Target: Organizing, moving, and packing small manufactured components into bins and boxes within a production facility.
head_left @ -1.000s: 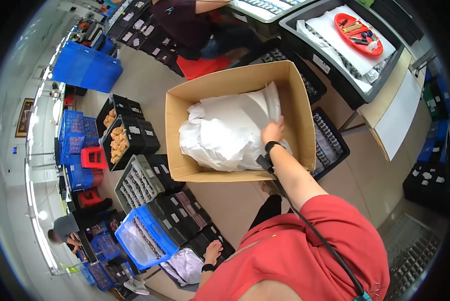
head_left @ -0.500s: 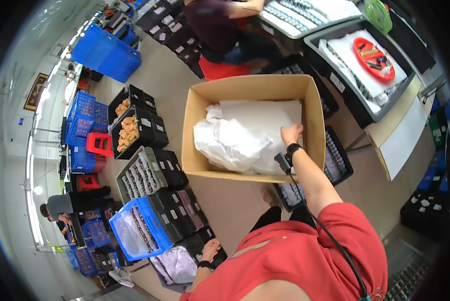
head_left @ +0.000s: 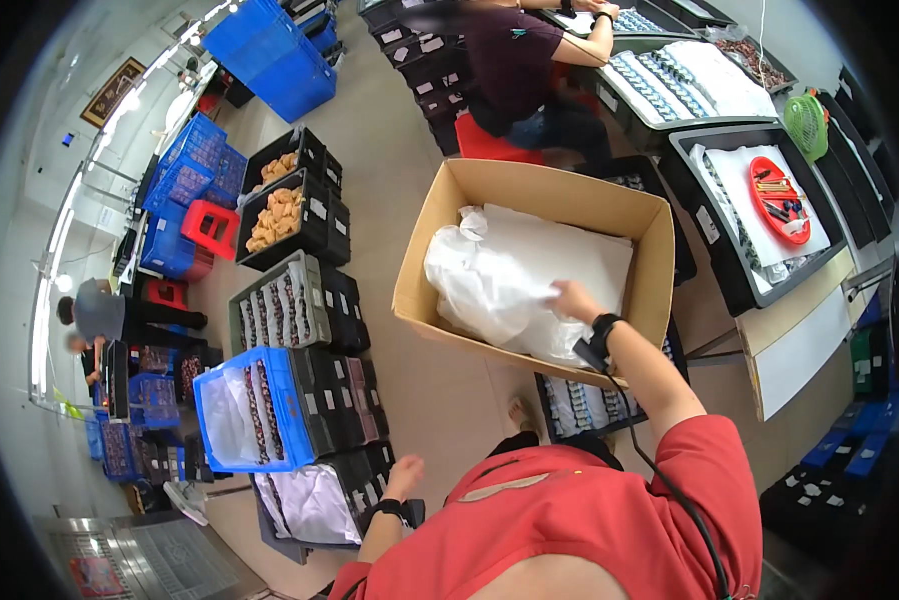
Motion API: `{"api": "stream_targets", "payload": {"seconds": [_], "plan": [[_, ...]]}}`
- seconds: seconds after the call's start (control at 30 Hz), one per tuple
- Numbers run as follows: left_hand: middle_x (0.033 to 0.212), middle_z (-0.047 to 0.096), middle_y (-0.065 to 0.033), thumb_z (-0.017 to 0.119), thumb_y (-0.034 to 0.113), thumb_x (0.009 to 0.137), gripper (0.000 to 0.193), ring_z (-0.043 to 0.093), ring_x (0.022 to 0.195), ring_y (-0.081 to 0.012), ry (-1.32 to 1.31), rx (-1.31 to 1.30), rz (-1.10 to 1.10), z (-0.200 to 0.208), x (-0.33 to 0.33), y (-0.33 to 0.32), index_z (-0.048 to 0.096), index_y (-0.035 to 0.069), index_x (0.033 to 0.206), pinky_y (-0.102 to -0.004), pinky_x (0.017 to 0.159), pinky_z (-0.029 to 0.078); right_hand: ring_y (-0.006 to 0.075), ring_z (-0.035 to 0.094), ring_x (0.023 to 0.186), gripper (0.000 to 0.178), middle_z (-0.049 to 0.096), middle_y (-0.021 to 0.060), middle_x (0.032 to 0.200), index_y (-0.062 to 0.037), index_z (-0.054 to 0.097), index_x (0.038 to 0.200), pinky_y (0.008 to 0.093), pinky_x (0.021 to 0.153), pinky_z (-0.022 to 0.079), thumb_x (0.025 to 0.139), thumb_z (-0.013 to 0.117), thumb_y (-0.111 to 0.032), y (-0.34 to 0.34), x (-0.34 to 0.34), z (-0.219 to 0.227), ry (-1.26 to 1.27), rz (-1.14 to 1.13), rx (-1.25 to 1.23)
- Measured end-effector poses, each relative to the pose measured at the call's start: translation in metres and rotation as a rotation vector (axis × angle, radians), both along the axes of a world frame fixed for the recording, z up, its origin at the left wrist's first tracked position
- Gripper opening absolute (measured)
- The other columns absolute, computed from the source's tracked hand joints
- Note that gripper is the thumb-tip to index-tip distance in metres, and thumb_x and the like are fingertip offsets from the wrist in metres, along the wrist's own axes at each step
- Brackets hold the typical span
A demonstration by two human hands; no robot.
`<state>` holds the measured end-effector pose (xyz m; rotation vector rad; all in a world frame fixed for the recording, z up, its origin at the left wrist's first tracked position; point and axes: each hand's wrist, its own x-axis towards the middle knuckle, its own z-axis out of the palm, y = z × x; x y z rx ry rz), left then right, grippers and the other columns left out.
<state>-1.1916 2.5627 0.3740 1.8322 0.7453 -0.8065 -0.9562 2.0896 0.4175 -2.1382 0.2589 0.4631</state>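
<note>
In front of me stands an open cardboard box [head_left: 659, 250], somewhat tilted. Crumpled thin white plastic sheeting [head_left: 474, 285] fills its left and near part, over a flat white sheet [head_left: 569, 240] at the far side. My right hand [head_left: 575, 300] reaches into the box with its fingers closed on an edge of the plastic sheeting, drawing it into a point. My left hand [head_left: 404, 475] is held low beside the stacked crates, its fingers loosely extended and nothing in it.
Left of me stand a blue crate [head_left: 299, 400], a grey-green crate [head_left: 314, 300] and black crates with tan pieces [head_left: 274, 220]. At right, a black tray [head_left: 749, 270] carries a red dish [head_left: 777, 200]. A seated person [head_left: 514, 60] works beyond the box.
My right hand has moved left from the box's right side onto the plastic sheeting and taken hold of it. My view has shifted, and the left hand's fingers have straightened.
</note>
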Motion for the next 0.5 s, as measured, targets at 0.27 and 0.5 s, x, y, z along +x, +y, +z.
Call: {"api": "stream_targets", "payload": {"seconds": [0.27, 0.5], "plan": [[0.092, 0.059, -0.0049, 0.058, 0.021, 0.081, 0.034, 0.055, 0.074, -0.0123, -0.060, 0.029, -0.004, 0.011, 0.006, -0.009, 0.052, 0.004, 0.110, -0.0260, 0.064, 0.045, 0.0226, 0.056, 0.092, 0.029, 0.057, 0.0095, 0.103, -0.0022, 0.049, 0.109, 0.0359, 0.082, 0.045, 0.085, 0.047, -0.018, -0.088, -0.006, 0.020, 0.220, -0.906, 1.153], [0.094, 0.059, -0.0049, 0.057, 0.020, 0.082, 0.032, 0.054, 0.078, -0.0105, -0.202, -0.040, -0.071, 0.037, 0.060, -0.044, 0.053, 0.003, 0.109, -0.0232, 0.068, 0.044, 0.0200, 0.058, 0.091, 0.026, 0.061, 0.0066, 0.097, -0.0055, 0.056, 0.101, 0.0351, 0.085, 0.045, 0.086, 0.045, -0.024, -0.120, -0.027, -0.040, 0.308, -0.822, 1.265]]}}
